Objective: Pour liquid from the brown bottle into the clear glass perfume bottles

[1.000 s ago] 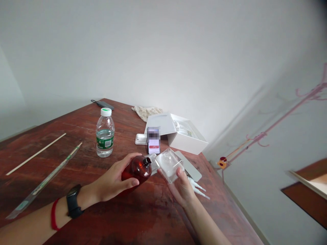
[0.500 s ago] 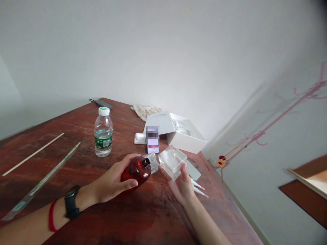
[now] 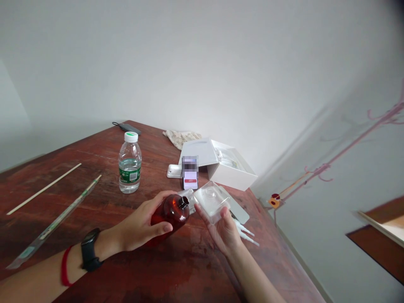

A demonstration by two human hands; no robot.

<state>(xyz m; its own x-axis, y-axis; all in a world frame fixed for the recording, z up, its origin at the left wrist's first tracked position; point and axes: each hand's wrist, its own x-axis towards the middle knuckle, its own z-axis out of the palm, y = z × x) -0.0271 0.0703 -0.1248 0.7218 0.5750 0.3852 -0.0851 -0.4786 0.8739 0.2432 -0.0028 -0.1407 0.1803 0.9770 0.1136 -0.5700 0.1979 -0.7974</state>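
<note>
My left hand [image 3: 145, 225] is wrapped round a reddish-brown plastic bottle [image 3: 176, 210]. Its uncapped neck tilts toward the right. Between the thumb and fingers of my right hand [image 3: 222, 231] is a clear square plastic box [image 3: 213, 202], tipped and lifted over the table. A second clear plastic piece [image 3: 188, 201] shows partly behind the bottle neck; its full shape is hidden. Just right of my right hand, white-tipped thin tools [image 3: 246, 233] and a pale flat card [image 3: 238, 210] lie on the wood.
A water bottle [image 3: 130, 168] with a white cap stands on the left of the table [image 3: 104, 164]. Near it lie a thin stick [image 3: 44, 189] and a wrapped stick [image 3: 59, 219]. A phone [image 3: 190, 172] leans before a white box [image 3: 232, 174]. Behind is a cloth [image 3: 179, 136].
The clear box in my right hand has tilted a little. The whole view has shifted slightly, and both hands keep their holds.
</note>
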